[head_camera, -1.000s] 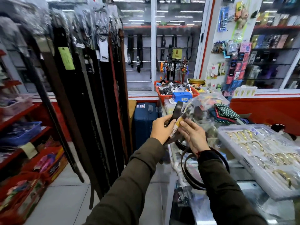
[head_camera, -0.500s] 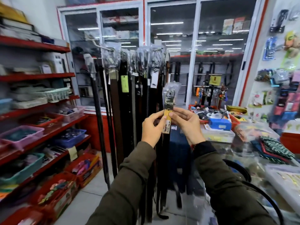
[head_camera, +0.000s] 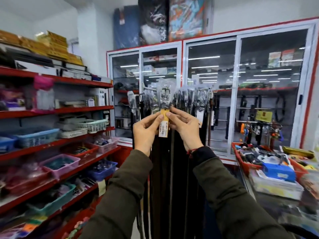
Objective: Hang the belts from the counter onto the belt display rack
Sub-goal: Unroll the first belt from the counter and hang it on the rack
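Note:
I hold a dark belt upright in front of me, its buckle wrapped in clear plastic and a yellow price tag hanging below the buckle. My left hand pinches it from the left at the tag. My right hand pinches it from the right at the same height. The buckle end is level with the top of the belt display rack, where several dark belts hang straight down behind my hands. The lower part of the held belt merges with the hanging ones.
Red shelves with plastic baskets run along the left. Glass cabinets stand behind the rack. At the right is the glass counter with a red tray of small goods and a blue box.
Both hands lifted the belt from the counter up to the height of the rack's top. My view swung left and upward from the counter to the rack.

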Action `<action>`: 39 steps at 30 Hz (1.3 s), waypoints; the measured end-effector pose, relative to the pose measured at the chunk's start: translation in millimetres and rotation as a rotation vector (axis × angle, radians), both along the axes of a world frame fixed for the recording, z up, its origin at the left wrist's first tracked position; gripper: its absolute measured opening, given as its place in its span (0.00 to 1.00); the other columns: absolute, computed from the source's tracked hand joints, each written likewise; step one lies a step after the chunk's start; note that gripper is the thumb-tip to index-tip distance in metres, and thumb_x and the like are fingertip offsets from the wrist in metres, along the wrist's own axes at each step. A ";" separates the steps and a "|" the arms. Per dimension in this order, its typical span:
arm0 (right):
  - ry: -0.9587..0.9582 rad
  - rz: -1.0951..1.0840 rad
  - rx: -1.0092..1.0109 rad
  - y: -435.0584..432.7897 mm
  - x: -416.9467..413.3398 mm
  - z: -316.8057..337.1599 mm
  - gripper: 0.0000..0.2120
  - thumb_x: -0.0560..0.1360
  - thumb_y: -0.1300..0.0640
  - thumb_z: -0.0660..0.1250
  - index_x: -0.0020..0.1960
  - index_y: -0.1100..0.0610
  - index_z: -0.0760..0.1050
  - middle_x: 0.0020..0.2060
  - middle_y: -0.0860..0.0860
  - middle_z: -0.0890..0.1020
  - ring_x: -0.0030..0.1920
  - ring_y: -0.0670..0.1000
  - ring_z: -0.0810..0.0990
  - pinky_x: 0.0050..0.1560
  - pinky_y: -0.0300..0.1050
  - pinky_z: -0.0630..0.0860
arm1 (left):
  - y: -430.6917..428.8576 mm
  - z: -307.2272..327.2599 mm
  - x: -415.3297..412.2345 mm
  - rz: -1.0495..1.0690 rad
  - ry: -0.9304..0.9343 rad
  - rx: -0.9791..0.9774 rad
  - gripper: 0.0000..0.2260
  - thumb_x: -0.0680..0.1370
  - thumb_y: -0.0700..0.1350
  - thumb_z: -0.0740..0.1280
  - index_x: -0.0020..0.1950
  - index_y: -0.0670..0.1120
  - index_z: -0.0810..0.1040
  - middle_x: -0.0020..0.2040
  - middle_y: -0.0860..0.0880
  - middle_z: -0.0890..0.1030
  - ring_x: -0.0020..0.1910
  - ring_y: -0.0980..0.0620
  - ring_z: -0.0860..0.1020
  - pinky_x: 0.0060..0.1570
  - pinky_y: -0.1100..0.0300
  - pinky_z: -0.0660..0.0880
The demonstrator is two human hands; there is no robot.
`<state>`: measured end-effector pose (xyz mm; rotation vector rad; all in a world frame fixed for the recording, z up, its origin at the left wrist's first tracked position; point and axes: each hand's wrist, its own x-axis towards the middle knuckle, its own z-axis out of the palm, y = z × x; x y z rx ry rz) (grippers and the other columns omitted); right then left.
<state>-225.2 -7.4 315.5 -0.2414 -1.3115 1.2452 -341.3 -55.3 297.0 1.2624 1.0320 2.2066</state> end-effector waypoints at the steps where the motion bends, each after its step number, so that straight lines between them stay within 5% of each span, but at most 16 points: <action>1: 0.005 0.020 0.003 -0.6 -9.3 9.0 0.18 0.73 0.66 0.72 0.63 0.66 0.79 0.49 0.61 0.86 0.44 0.51 0.86 0.46 0.44 0.84 | -2.6 8.2 -8.3 0.012 0.002 0.011 0.13 0.77 0.39 0.73 0.61 0.37 0.84 0.53 0.41 0.87 0.55 0.44 0.85 0.56 0.49 0.82; 4: -0.023 0.050 0.010 -0.6 -35.4 31.7 0.17 0.74 0.68 0.72 0.62 0.68 0.78 0.48 0.63 0.85 0.41 0.51 0.86 0.44 0.43 0.85 | -7.0 25.7 -32.5 0.034 -0.014 0.021 0.14 0.78 0.40 0.72 0.62 0.38 0.83 0.57 0.39 0.86 0.59 0.43 0.84 0.61 0.49 0.80; 8: -0.102 0.039 -0.026 3.6 -63.6 48.2 0.16 0.74 0.65 0.72 0.60 0.68 0.79 0.50 0.65 0.85 0.39 0.51 0.85 0.37 0.39 0.83 | -10.0 36.8 -59.4 0.010 -0.069 0.000 0.13 0.78 0.41 0.73 0.61 0.39 0.84 0.52 0.42 0.87 0.43 0.53 0.86 0.43 0.62 0.84; 12: -0.115 0.002 -0.070 8.8 -78.8 53.4 0.14 0.74 0.64 0.72 0.58 0.69 0.80 0.46 0.63 0.85 0.37 0.51 0.84 0.33 0.39 0.82 | -8.3 44.0 -71.3 0.003 -0.093 -0.064 0.13 0.78 0.41 0.73 0.61 0.38 0.83 0.50 0.41 0.87 0.42 0.50 0.85 0.47 0.56 0.83; 17: -0.105 -0.033 -0.084 10.2 -83.8 59.8 0.13 0.73 0.64 0.73 0.56 0.68 0.81 0.44 0.62 0.85 0.35 0.51 0.83 0.30 0.37 0.80 | -3.0 49.6 -77.2 0.004 -0.113 -0.087 0.12 0.78 0.43 0.73 0.60 0.40 0.84 0.45 0.44 0.87 0.35 0.54 0.84 0.32 0.64 0.81; 21: -0.123 0.002 -0.125 13.0 -81.2 64.7 0.14 0.74 0.65 0.72 0.57 0.70 0.80 0.45 0.62 0.84 0.36 0.52 0.83 0.30 0.37 0.80 | 2.8 52.3 -78.5 -0.035 -0.150 -0.117 0.11 0.77 0.43 0.73 0.57 0.39 0.85 0.37 0.49 0.87 0.30 0.58 0.84 0.28 0.67 0.78; 28: -0.209 -0.057 -0.148 30.0 -80.0 53.2 0.12 0.75 0.65 0.71 0.57 0.68 0.80 0.49 0.63 0.84 0.41 0.56 0.84 0.40 0.45 0.84 | 22.0 45.0 -77.0 -0.059 -0.125 -0.213 0.12 0.78 0.41 0.72 0.60 0.38 0.83 0.42 0.44 0.85 0.30 0.57 0.84 0.28 0.65 0.80; 31: -0.244 -0.190 -0.135 44.4 -85.1 50.4 0.10 0.75 0.65 0.70 0.55 0.67 0.80 0.51 0.65 0.84 0.47 0.61 0.86 0.45 0.51 0.84 | 38.9 45.3 -74.4 0.041 -0.035 -0.251 0.13 0.80 0.40 0.70 0.63 0.37 0.82 0.51 0.39 0.86 0.43 0.48 0.85 0.44 0.56 0.85; 33: -0.289 -0.254 -0.099 53.2 -87.6 43.9 0.10 0.76 0.65 0.69 0.56 0.66 0.80 0.52 0.65 0.85 0.48 0.59 0.85 0.49 0.52 0.83 | 48.6 40.5 -71.4 0.164 0.110 -0.277 0.13 0.82 0.38 0.66 0.65 0.39 0.81 0.60 0.38 0.84 0.57 0.43 0.83 0.63 0.47 0.80; 35: -0.363 -0.355 -0.011 58.4 -86.1 32.2 0.11 0.76 0.64 0.67 0.58 0.62 0.80 0.51 0.61 0.86 0.50 0.57 0.85 0.55 0.53 0.82 | 51.9 30.2 -64.4 0.260 0.233 -0.281 0.16 0.83 0.37 0.62 0.70 0.41 0.78 0.66 0.40 0.82 0.66 0.44 0.79 0.70 0.47 0.74; 39: -0.399 -0.569 0.202 56.5 -69.0 -4.2 0.12 0.78 0.60 0.65 0.59 0.57 0.80 0.55 0.53 0.84 0.52 0.48 0.82 0.47 0.26 0.75 | 51.8 -5.5 -48.0 0.421 0.393 -0.169 0.22 0.84 0.40 0.60 0.79 0.45 0.67 0.78 0.44 0.67 0.77 0.46 0.68 0.77 0.52 0.65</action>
